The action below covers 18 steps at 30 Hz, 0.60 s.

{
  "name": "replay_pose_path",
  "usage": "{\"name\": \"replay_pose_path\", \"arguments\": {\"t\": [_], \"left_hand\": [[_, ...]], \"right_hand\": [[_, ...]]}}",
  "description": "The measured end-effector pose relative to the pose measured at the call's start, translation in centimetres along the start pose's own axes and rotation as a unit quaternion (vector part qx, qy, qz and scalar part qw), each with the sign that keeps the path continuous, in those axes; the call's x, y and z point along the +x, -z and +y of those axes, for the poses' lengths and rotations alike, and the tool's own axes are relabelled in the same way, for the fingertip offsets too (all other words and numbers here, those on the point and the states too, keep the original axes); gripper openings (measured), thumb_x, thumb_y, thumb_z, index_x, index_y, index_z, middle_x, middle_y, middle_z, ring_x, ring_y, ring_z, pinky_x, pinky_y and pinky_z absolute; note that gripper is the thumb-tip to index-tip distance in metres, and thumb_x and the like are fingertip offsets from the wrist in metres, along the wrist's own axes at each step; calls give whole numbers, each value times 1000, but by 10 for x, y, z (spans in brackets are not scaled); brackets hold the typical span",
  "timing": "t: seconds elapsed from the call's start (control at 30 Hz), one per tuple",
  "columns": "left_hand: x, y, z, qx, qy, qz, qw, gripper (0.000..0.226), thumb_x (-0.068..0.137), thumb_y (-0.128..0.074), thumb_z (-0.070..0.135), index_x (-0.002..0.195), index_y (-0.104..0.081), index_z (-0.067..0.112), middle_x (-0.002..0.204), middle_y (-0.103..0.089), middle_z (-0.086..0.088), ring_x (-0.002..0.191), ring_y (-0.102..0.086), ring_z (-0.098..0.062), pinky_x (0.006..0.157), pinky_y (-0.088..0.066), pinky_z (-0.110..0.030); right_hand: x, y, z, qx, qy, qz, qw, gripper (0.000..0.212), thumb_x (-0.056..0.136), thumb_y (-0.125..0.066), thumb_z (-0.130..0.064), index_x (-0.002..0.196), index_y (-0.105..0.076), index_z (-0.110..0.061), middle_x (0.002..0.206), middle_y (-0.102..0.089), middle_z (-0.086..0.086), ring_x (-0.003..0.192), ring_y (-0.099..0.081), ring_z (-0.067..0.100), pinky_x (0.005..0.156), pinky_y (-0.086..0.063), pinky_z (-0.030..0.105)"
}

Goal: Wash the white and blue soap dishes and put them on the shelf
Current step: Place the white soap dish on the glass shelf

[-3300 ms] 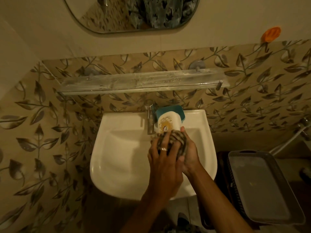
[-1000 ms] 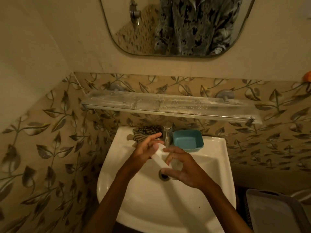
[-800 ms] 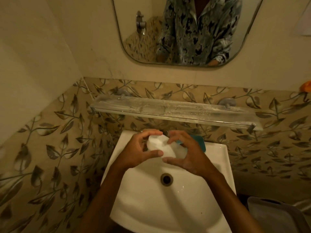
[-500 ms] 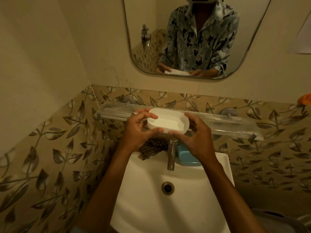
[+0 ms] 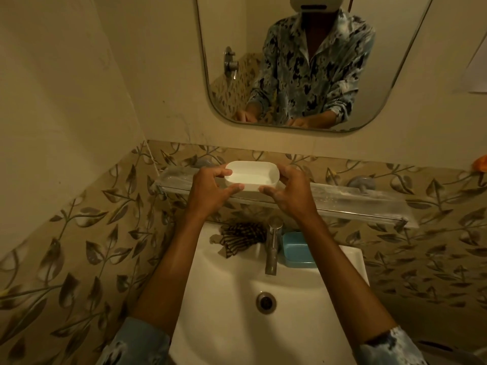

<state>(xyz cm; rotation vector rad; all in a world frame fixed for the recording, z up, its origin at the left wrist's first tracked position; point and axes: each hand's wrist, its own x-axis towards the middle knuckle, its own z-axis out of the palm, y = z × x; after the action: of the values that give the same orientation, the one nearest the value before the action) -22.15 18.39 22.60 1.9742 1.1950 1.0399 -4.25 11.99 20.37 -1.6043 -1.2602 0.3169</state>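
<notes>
The white soap dish (image 5: 251, 176) is upright at the glass shelf (image 5: 355, 200), open side up, over the shelf's left-middle part. My left hand (image 5: 210, 189) grips its left end and my right hand (image 5: 290, 192) grips its right end. Whether the dish rests on the shelf or hovers just above it, I cannot tell. The blue soap dish (image 5: 296, 248) sits on the back rim of the white sink (image 5: 224, 299), right of the tap (image 5: 272, 248), partly hidden behind my right forearm.
A striped cloth (image 5: 242, 237) lies on the sink's rim left of the tap. A mirror (image 5: 303, 61) hangs above the shelf. Leaf-patterned tiles cover the wall. An orange object (image 5: 481, 163) sticks to the wall at far right. The sink's drain (image 5: 266, 302) is open.
Both hands lifted the white soap dish from the sink basin up to the shelf. The striped cloth was put down on the sink's rim. The camera tilted upward.
</notes>
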Motion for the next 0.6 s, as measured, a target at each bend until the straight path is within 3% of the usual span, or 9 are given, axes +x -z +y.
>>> {"name": "replay_pose_path", "arguments": {"t": [0.17, 0.43, 0.53, 0.6], "left_hand": [[3, -5, -10, 46, -6, -12, 999, 56, 69, -81, 28, 118, -63, 9, 133, -57, -7, 115, -54, -20, 89, -47, -27], [3, -13, -22, 82, 1, -29, 996, 57, 71, -80, 24, 121, -60, 5, 129, -59, -11, 116, -55, -20, 84, -43, -20], [2, -11, -22, 84, -12, -37, 996, 57, 71, -80, 24, 123, -60, 10, 127, -60, -9, 115, -55, -21, 90, -46, -25], [-1, -8, -23, 92, -33, -35, 995, 57, 71, -78, 27, 124, -59, 18, 128, -58, -6, 119, -52, -22, 98, -46, -36]], "right_hand": [[-2, -3, 4, -23, -3, -25, 999, 59, 70, -81, -16, 125, -58, -6, 122, -65, 10, 112, -60, 22, 89, -54, 30], [-3, -5, 10, -69, -39, -52, 995, 64, 70, -81, -23, 127, -57, -8, 123, -65, 10, 112, -59, 24, 91, -54, 41], [-8, -2, 5, -95, -44, -64, 992, 67, 72, -79, -28, 131, -53, -8, 128, -61, 12, 118, -54, 28, 95, -50, 44], [-20, 4, -3, -102, -28, -31, 994, 61, 77, -76, -27, 129, -51, -7, 129, -58, 14, 120, -51, 28, 95, -45, 37]]}}
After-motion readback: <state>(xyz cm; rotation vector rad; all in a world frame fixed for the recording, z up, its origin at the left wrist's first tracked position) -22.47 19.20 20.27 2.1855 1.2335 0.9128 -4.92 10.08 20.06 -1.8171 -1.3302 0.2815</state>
